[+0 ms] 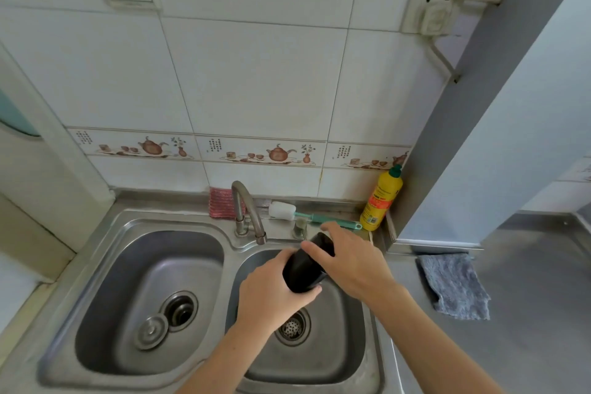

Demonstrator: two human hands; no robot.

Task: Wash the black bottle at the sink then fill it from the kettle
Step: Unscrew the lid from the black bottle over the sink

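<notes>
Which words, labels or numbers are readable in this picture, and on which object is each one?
None can be read.
Yellow detergent bottle: label print is blurred.
Decorated border tiles: small dark characters, too small to read.
Black bottle: no text shows.

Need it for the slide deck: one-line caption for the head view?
Both hands, left and right, hold the black bottle over the right basin beside the faucet.

The black bottle (303, 269), smooth and dark, lies tilted above the right basin of the steel sink (128, 224), its top pointing far and right.
</notes>
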